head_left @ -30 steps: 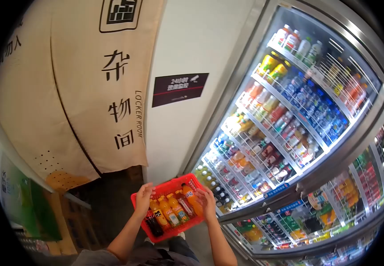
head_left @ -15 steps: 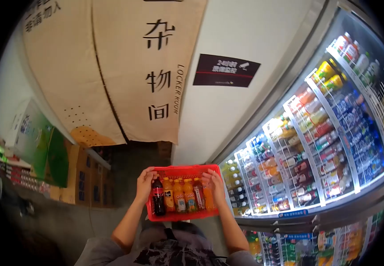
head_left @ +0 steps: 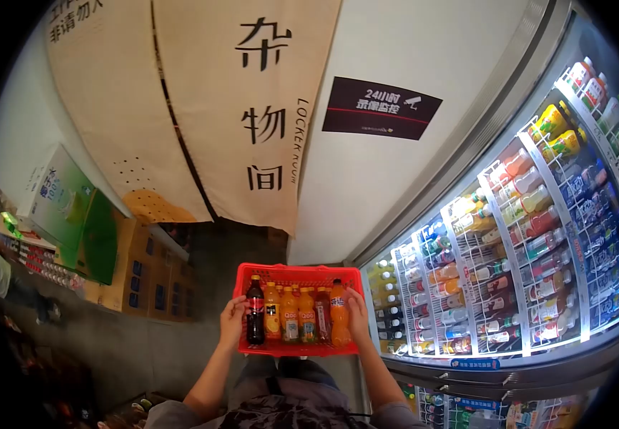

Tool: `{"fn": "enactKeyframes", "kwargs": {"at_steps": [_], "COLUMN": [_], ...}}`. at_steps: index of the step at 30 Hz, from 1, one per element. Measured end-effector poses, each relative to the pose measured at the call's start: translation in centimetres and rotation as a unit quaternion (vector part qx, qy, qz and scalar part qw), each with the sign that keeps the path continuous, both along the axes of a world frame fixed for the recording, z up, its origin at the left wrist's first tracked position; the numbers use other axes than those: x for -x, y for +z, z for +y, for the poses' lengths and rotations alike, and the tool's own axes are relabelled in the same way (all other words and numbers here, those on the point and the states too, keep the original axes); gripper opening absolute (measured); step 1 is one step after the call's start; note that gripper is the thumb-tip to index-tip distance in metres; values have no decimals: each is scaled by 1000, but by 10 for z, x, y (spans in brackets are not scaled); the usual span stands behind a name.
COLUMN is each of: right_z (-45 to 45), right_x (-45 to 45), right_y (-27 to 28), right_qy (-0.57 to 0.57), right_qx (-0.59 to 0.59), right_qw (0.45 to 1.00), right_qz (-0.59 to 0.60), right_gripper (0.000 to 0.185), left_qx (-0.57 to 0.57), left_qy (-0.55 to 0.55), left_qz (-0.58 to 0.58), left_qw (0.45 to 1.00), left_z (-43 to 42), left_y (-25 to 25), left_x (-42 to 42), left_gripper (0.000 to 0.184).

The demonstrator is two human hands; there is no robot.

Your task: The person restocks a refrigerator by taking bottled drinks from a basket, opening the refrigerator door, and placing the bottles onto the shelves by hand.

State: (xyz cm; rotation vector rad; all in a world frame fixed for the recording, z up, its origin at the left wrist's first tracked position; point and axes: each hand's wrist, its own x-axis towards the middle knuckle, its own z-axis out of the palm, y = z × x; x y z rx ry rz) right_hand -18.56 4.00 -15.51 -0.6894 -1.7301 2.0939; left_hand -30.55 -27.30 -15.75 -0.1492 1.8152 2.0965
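A red plastic basket (head_left: 298, 350) is held level in front of my body, between my two hands. My left hand (head_left: 233, 318) grips its left side, fingers bent over the rim near a dark cola bottle (head_left: 255, 311). On the right side, my right hand (head_left: 356, 314) holds the rim beside an orange soda bottle (head_left: 339, 313). Between those two bottles stand several orange juice bottles (head_left: 290, 314) and a dark red bottle (head_left: 323, 313).
A lit drinks fridge (head_left: 488, 361) lines the right side. Ahead hang a beige curtain (head_left: 202, 107) and a white wall with a black sign (head_left: 381, 109). Cardboard boxes (head_left: 134, 275) and a green-white carton (head_left: 59, 193) stand at the left.
The view has swung left, so the fridge sits further right. The basket has gone from tilted to level, and both hands have closed in on its sides.
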Motion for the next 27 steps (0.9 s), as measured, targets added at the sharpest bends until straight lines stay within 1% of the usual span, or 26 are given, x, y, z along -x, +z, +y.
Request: {"fn": "enactKeyframes", "kwargs": {"at_steps": [2,3,5,7,9,10,11,13,15,16,17,19,21,23,24,27], "right_z": [15,16,17,18,15,17,20,19,14,11,9,5,3,3,3,2], "right_x": [-7,-10,-19,-22,-24,-27,-30,-33,-29,-28,-27,-23,-21,-19,-19,-25], "right_y": [-30,-31,-34,-36,-43,-60,-76,-95,-94,-93,-91,-88,-84,-84,-89,-98], "right_qy": [-27,-38,-42,-56,-63,-68,-72,-59,-57,-58,-59,-64,-70,-68,-69,-69], "right_qx": [-12,-13,-37,-44,-46,-7,-9,-62,-40,-37,-36,-33,-28,-51,-50,-14], "right_qw": [1000,999,997,994,990,991,990,986,986,985,984,981,978,975,975,973], "right_qz": [2,-4,-59,-85,-120,-114,-121,-145,-153,-158,-162,-179,-192,-205,-206,-220], "right_gripper": [40,40,41,42,43,44,44,45,47,48,49,50,51,51,51,51], "left_qx": [19,39,17,-3,-2,-2,0,15,-3,21,20,59,56,49,51,38], "left_qy": [-37,-66,-90,-138,-156,-179,-203,-228,-243,-273,-273,-283,-282,-249,-250,-245], "left_qz": [-16,-26,-41,-44,-56,-78,-101,-123,-149,-154,-158,-163,-171,-160,-161,-155], "left_qw": [999,997,995,990,986,981,974,966,959,949,949,943,943,954,953,956], "left_z": [17,26,46,71,95,106,116,137,157,164,169,183,189,194,196,201], "left_y": [-11,-16,-28,-44,-59,-66,-73,-96,-120,-110,-117,-132,-141,-147,-147,-152], "left_x": [-3,-4,-6,-2,-1,-2,-3,-6,-19,-21,-27,-36,-45,-54,-55,-61], "left_gripper": [27,28,27,28,28,28,28,29,29,31,31,32,34,36,36,38]}}
